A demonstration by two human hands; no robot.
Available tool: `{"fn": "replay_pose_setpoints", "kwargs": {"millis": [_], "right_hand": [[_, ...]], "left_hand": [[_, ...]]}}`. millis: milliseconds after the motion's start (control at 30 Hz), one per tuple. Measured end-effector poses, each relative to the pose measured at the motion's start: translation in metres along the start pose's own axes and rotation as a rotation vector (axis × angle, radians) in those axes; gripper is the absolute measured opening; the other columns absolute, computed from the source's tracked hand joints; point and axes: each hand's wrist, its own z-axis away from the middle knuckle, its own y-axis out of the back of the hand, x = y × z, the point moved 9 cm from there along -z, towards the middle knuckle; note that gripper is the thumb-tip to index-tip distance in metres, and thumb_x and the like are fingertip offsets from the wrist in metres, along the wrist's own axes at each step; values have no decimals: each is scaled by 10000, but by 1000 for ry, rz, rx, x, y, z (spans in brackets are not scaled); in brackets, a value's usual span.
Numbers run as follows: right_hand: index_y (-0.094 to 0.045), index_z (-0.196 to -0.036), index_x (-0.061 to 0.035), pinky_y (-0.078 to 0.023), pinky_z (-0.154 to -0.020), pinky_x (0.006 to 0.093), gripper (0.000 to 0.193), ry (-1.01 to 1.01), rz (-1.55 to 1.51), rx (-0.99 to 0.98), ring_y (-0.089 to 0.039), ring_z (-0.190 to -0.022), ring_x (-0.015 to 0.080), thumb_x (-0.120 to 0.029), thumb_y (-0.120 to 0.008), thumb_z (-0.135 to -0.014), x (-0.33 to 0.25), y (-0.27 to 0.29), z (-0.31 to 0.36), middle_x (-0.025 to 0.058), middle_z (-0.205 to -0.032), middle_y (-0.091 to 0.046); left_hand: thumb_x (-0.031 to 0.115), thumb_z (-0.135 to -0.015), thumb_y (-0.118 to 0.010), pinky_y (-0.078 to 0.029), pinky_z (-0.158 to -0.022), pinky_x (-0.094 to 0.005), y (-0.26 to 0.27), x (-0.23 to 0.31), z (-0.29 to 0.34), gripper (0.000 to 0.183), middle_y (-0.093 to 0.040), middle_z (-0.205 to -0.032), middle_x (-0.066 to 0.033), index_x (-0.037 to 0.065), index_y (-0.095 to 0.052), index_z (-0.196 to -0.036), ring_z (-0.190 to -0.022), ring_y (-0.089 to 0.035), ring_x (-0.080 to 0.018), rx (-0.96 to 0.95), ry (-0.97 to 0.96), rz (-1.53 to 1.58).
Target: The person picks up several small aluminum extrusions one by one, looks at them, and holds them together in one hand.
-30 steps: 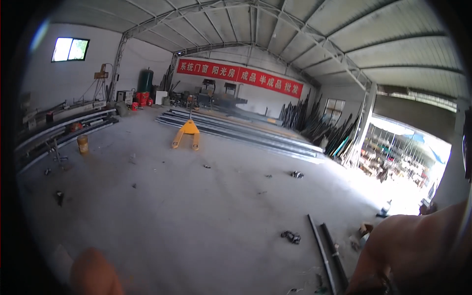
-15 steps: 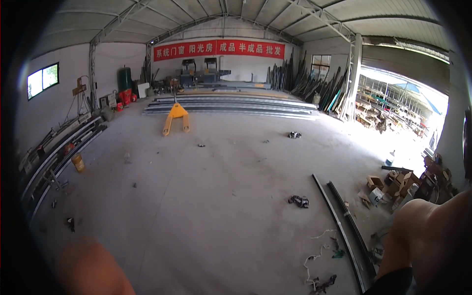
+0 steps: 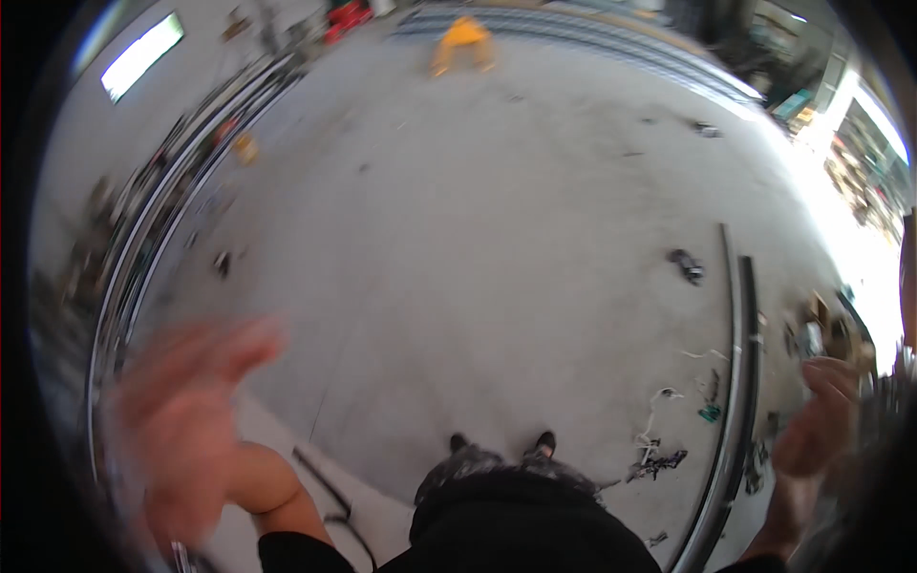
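My left hand is raised at the lower left, smeared by motion. Its fingers look stretched, one reaching toward the right, and nothing shows in it. At the right edge my right hand is also up in the air, fingers loosely extended, with no object visible in its grasp. It appears near two long metal profiles that lie on the floor. Between the hands are my black-clad torso and dark shoes on the grey concrete floor.
A yellow pallet jack stands far ahead by stacked long bars. More profiles line the left wall near a yellow bucket. Cardboard boxes sit at right. Dark clumps and tangled white cord litter the floor.
The view has tilted down, bringing my torso and shoes into sight. Both hands now show more fully, the left raised higher in the picture; the right forearm no longer fills the right edge.
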Motion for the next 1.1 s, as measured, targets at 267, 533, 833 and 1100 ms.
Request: {"fn": "replay_pose_setpoints", "kwargs": {"millis": [267,533,833,1100], "right_hand": [[-587,-876,-42,-463,-602,341,203,-1463,-804,-1478,-585,-695,197,-209,-471,-875,-9,-203,643,84,-709,-575],[-578,-928,-42,-475,-677,354,181,-2310,-816,-1218,-596,-759,211,-171,-462,-880,-147,-133,698,90,-793,-592],[-568,-987,-42,-488,-762,370,178,-2812,-1186,-453,-609,-832,226,-129,-452,-886,-316,-124,714,97,-887,-611],[-559,-1039,-41,-500,-837,383,195,-3007,-1782,-138,-621,-897,239,-92,-443,-891,-469,-150,706,103,-970,-628]], "left_hand": [[428,-854,-481,-458,-739,-410,-96,-208,536,452,-628,-858,-182,-11,-586,-833,-847,-575,-363,-719,1803,-269],[656,-714,-571,-493,-742,-373,-242,-20,697,703,-629,-963,-80,43,-577,-1059,-902,-598,-206,-807,2488,998],[418,-881,-474,-444,-578,-387,-267,-82,632,334,-584,-729,-80,99,-571,-887,-654,-563,-226,-565,2295,947],[412,-884,-468,-429,-564,-380,-228,-187,452,328,-565,-708,-76,98,-562,-872,-633,-540,-221,-882,1967,646]]}}
